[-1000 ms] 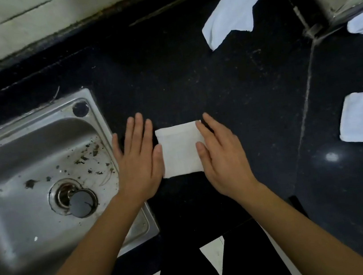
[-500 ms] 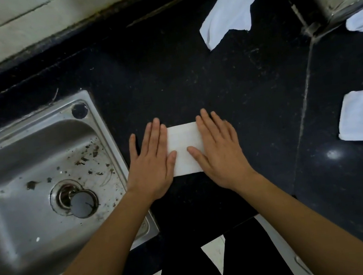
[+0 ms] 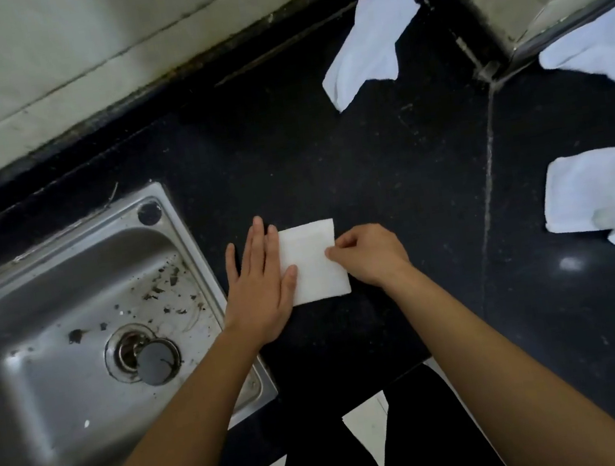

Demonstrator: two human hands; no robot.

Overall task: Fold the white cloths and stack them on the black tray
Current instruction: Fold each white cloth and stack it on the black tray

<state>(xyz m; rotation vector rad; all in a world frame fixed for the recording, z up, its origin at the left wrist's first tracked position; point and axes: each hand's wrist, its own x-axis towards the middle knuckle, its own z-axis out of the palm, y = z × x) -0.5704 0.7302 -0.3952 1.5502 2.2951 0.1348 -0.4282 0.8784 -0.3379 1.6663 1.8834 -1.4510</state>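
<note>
At the centre of the head view, a small folded white cloth (image 3: 314,263) lies flat on the black counter (image 3: 327,159), just right of the sink's corner. The left hand (image 3: 260,290) lies palm down beside it with fingers straight and close together, its thumb and inner edge resting on the cloth's left border. The right hand (image 3: 370,253) has its fingers curled in and pinches the cloth's right edge about halfway along between thumb and fingertips. Filling the lower left of the frame is a steel sink (image 3: 189,249) set into the counter; its basin holds dark flecks of debris (image 3: 163,288) scattered over the floor near the far side, a round drain (image 3: 126,349) at the middle, and a dark round stopper (image 3: 156,362) lying against the drain's lower right rim. Toward the upper right, a loose white cloth (image 3: 366,43) lies crumpled on the counter near the back corner. Farther right, across a pale seam (image 3: 488,183) in the dark surface, a second loose cloth (image 3: 608,194) lies at the frame's right edge, roughly level with the hands and well apart from them, and a third cloth (image 3: 604,49) shows above it, partly cut off, below a metal edge (image 3: 564,19). Pale wall tiles (image 3: 74,48) run along the top of the frame behind the counter. Along the bottom, between the forearms, black-clad legs (image 3: 330,462) and a patch of light floor (image 3: 369,429) show.
</note>
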